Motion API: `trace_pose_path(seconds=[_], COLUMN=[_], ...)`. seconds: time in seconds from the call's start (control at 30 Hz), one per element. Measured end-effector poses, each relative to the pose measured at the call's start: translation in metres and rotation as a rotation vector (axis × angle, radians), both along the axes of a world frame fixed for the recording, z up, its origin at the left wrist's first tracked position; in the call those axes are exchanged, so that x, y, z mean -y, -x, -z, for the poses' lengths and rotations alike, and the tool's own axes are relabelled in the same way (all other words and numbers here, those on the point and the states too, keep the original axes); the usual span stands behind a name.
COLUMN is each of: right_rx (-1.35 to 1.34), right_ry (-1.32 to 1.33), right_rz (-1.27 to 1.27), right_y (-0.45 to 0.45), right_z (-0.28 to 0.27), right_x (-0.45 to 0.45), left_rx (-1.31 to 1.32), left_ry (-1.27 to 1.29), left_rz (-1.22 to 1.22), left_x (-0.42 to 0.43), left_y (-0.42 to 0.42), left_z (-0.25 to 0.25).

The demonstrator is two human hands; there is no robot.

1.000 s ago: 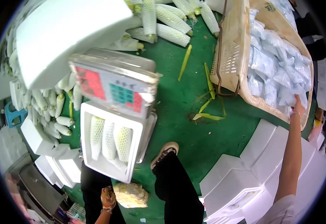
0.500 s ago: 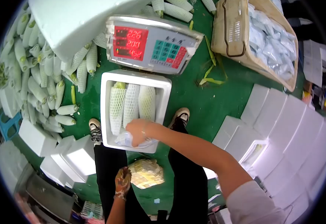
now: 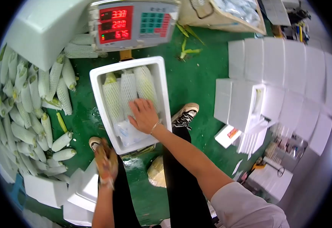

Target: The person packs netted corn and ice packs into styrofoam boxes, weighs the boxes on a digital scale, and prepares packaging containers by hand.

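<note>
A white foam box [image 3: 98, 89] stands below the scale between my feet. In it lie three long pale pieces of produce, probably ears of corn [image 3: 111, 100], in white foam net sleeves. At the near end of the box rests a clear bag with whitish contents, like an ice pack [image 3: 130, 133]. My right hand [image 3: 146, 116] lies over the middle and right-hand sleeved pieces with fingers spread, holding nothing. Beside the box's near left corner is my left hand [image 3: 107, 163], in a patterned glove and smeared by motion, so its fingers are unclear.
The scale display [image 3: 133, 24] shows red digits beyond the box. A heap of sleeved produce [image 3: 29, 114] covers the left floor. White foam boxes [image 3: 272, 64] are stacked right. A beige crate [image 3: 196, 15] holds bluish-white packs. A yellowish wrapped bundle [image 3: 157, 173] lies between my legs.
My right hand has moved off the ice pack up onto the sleeved pieces, its fingers now spread. My left hand has risen toward the box. The view has shifted and the scale digits differ.
</note>
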State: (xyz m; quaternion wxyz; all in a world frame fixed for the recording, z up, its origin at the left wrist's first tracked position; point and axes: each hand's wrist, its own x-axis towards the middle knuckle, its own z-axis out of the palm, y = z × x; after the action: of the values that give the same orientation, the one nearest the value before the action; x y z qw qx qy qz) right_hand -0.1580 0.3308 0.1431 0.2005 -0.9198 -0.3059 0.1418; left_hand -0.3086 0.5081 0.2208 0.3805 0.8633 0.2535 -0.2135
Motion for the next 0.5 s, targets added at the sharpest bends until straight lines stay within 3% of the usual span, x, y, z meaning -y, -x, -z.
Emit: trace_pose_path(seconds=[0.07, 0.13, 0.17, 0.27, 0.4, 0.47, 0.5], right_rx=[0.012, 0.143, 0.202, -0.563, -0.566, -0.585, -0.679], right_ry=[-0.028, 0.049, 0.086, 0.127, 0.06, 0.054, 0.076], right_rz=[0.198, 0.49, 0.636, 0.61, 0.651, 0.679, 0.688], right_y=[-0.001, -0.01, -0.012, -0.021, -0.005, 0.0, -0.005], right_z=[-0.016, -0.042, -0.052, -0.023, 0.009, -0.015, -0.045], right_x=[0.009, 0.032, 0.044, 0.089, 0.099, 0.116, 0.137], left_rx=[0.163, -0.054, -0.09, -0.125, 0.135, 0.282, 0.194], left_ry=[0.186, -0.235, -0.235, -0.301, -0.32, -0.32, -0.31], left_rz=[-0.304, 0.008, 0.035, 0.148, 0.394, 0.496, 0.406], left_x=[-0.015, -0.014, -0.012, -0.012, -0.063, -0.065, -0.032], left_y=[0.005, -0.021, -0.029, -0.039, -0.007, 0.008, 0.006], left_z=[0.062, 0.085, 0.09, 0.115, 0.167, 0.165, 0.132])
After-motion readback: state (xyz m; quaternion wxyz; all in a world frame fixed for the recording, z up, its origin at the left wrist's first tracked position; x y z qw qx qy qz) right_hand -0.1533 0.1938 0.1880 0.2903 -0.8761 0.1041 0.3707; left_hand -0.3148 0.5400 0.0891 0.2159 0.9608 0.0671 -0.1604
